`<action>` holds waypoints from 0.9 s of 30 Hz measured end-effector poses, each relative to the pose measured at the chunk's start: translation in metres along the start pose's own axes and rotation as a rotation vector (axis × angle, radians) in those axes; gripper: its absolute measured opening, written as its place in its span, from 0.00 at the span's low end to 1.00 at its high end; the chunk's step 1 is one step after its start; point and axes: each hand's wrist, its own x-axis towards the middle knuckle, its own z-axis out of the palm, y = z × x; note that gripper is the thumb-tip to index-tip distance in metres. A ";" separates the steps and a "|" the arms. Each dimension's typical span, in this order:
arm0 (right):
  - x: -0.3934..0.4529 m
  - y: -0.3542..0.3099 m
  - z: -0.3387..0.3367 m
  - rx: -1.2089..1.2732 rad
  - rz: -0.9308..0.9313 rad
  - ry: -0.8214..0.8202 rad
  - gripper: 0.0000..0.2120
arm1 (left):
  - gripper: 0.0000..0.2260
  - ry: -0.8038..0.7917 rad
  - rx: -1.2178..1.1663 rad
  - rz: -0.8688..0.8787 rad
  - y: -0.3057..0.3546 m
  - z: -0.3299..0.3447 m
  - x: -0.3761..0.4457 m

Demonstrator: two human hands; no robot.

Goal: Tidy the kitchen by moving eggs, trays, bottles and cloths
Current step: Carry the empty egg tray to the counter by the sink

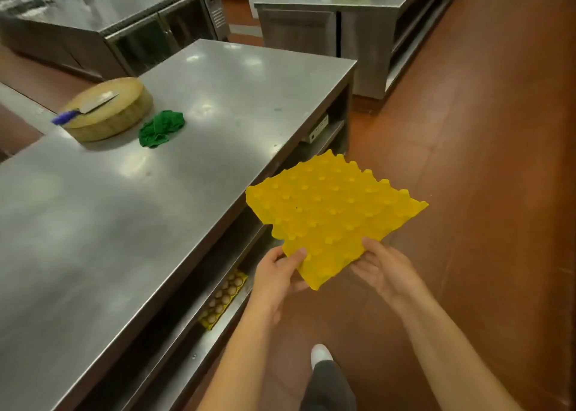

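Head view: both hands, left and right, grip an empty yellow egg tray (eggs fill another below).

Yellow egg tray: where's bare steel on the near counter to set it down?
The near steel counter is bare from its front edge up to the crumpled green cloth, and along its right side to the far corner. The far left is crowded: round wooden chopping block with blue-handled cleaver. Both hands grip the empty yellow egg tray.
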 end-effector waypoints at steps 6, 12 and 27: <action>0.044 -0.023 0.006 -0.060 0.008 0.040 0.15 | 0.11 -0.053 -0.036 -0.056 -0.002 0.015 0.061; 0.089 -0.036 0.004 -0.074 0.064 0.071 0.15 | 0.13 -0.074 -0.035 -0.106 0.001 0.025 0.105; 0.224 -0.024 0.009 -0.214 0.511 -0.104 0.11 | 0.13 0.358 -0.050 -0.298 -0.034 0.028 0.174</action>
